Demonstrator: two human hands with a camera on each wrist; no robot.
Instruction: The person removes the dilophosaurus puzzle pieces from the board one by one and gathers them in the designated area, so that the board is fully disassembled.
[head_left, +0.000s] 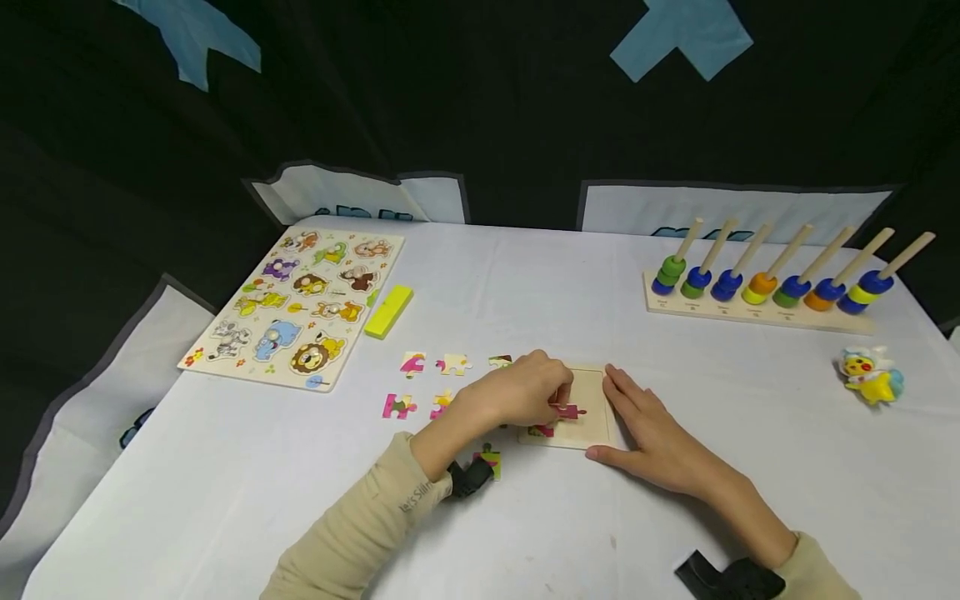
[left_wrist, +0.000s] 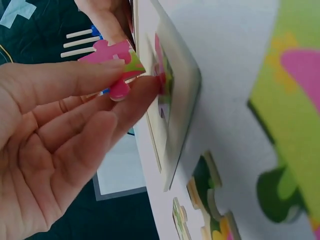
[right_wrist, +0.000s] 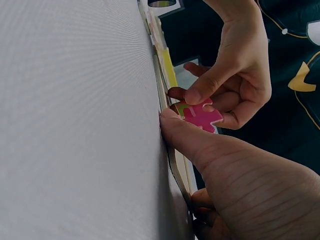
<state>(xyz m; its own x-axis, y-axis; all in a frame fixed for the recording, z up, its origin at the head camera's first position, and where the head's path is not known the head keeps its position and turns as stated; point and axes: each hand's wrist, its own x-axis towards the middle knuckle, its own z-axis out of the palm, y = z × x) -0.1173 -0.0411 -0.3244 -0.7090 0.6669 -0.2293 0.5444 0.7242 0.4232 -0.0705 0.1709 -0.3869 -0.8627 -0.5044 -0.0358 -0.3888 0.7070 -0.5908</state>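
A pink jigsaw piece [head_left: 572, 412] with a green corner is pinched between the thumb and fingers of my left hand [head_left: 528, 390]. In the left wrist view the held piece [left_wrist: 104, 52] appears tilted, just off the shallow wooden puzzle tray [head_left: 592, 431]. One pink and green piece [head_left: 542, 431] lies in the tray's near left corner, partly covered by the left hand. My right hand [head_left: 660, 442] touches the tray's right side with fairly straight fingers, its thumb at the near right corner. Several loose jigsaw pieces [head_left: 400, 406] lie to the left; my left arm hides some.
An animal peg puzzle board [head_left: 352, 283] lies at the back left, with a yellow block [head_left: 388, 312] beside it. A wooden peg stand with coloured rings [head_left: 757, 315] is at the back right. A small yellow toy figure [head_left: 872, 375] sits in front of it.
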